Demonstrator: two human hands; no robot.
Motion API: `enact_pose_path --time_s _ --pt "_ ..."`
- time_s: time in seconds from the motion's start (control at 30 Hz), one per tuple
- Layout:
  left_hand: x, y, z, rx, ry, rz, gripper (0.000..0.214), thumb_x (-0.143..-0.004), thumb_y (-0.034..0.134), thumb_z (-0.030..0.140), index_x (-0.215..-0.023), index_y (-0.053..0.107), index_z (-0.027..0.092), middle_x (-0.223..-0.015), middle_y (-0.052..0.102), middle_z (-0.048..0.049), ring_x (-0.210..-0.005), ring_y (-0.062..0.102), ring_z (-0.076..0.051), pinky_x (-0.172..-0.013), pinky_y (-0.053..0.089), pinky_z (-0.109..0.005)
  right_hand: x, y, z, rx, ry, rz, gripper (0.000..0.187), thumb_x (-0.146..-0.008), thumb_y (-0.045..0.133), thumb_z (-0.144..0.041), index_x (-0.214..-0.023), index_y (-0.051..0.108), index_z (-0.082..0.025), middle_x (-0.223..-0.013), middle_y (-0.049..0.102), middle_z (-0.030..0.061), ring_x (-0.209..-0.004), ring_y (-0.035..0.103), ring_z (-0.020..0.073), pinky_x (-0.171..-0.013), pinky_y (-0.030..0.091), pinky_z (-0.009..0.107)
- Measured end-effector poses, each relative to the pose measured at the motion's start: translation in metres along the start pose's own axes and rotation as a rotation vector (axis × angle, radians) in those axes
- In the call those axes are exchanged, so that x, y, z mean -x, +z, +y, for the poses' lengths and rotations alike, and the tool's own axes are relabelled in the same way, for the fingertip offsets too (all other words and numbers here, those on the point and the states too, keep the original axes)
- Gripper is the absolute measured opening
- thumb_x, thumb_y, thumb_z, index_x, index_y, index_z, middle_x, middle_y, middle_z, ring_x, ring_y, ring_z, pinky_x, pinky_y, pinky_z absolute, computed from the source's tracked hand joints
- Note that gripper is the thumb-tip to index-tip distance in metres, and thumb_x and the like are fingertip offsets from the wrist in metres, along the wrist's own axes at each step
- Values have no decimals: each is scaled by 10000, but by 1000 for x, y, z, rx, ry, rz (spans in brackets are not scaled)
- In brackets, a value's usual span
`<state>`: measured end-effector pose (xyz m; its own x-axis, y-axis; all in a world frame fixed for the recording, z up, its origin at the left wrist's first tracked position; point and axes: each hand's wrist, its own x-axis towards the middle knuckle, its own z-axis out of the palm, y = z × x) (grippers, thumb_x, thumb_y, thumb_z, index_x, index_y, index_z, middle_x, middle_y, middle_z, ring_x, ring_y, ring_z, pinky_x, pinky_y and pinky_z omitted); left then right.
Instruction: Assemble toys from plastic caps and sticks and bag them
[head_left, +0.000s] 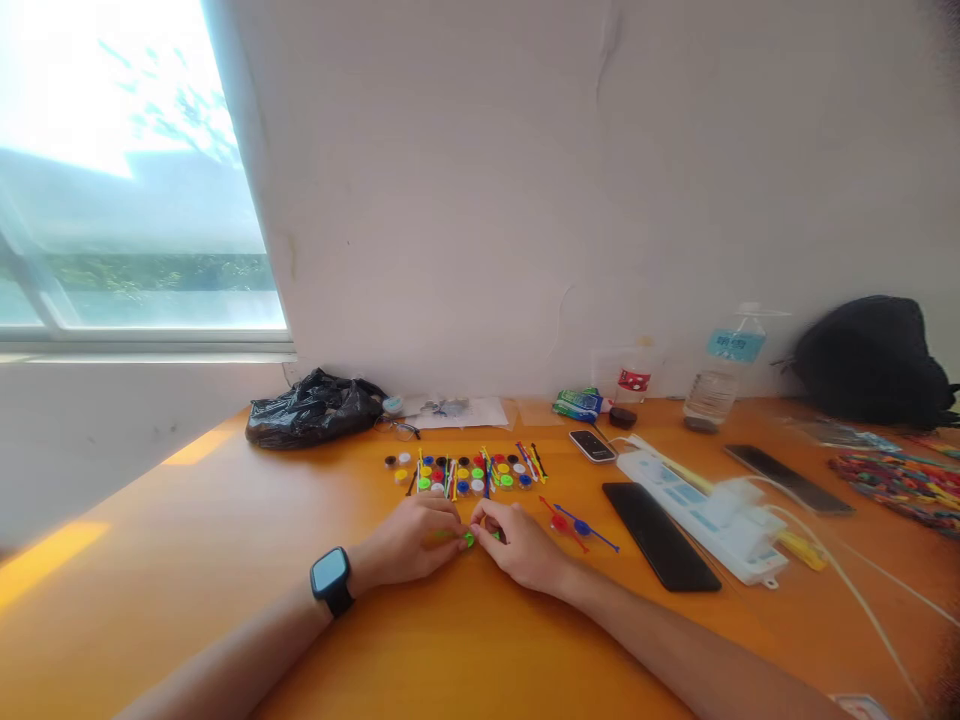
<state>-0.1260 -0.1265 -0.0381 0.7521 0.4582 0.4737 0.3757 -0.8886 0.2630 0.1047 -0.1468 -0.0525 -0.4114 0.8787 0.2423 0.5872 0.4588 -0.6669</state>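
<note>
My left hand [420,535], with a black watch on the wrist, is closed in a pinch on a small round green plastic piece [469,540]. Opposite it, my right hand [521,548] pinches at the same green piece, and the fingertips of both hands almost meet. Fingers hide much of the piece. Just beyond the hands lie rows of small round plastic discs [507,482] in several colours, with thin coloured plastic sticks [451,478] among them. To the right of my right hand are a red disc with a red stick through it [559,523] and a blue one [582,528].
A black phone [660,535] and a white power strip [697,510] with cables lie to the right. Behind stand a cola bottle [630,385] and a water bottle [720,375]. A black plastic bag [315,408] sits back left; colourful strands [896,485] lie far right.
</note>
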Motion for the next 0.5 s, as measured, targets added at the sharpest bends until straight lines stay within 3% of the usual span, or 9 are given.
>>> enact_pose_path --time_s 0.3,0.5 --pt "-2 1 16 -189 103 -76 141 -929 603 281 -800 633 233 -851 677 -60 -820 588 -221 -757 431 -374 2 -1 -1 131 -31 2 163 -998 528 -296 -952 655 -204 -805 690 19 -733 579 167 -668 347 276" --pt "-2 -3 16 -181 48 -38 92 -897 579 255 -869 665 237 -856 700 -70 -812 587 -232 -757 432 -387 5 -2 -5 160 -268 16 108 -996 507 -222 -1003 611 -193 -1001 677 77 -904 588 210 -801 421 319"
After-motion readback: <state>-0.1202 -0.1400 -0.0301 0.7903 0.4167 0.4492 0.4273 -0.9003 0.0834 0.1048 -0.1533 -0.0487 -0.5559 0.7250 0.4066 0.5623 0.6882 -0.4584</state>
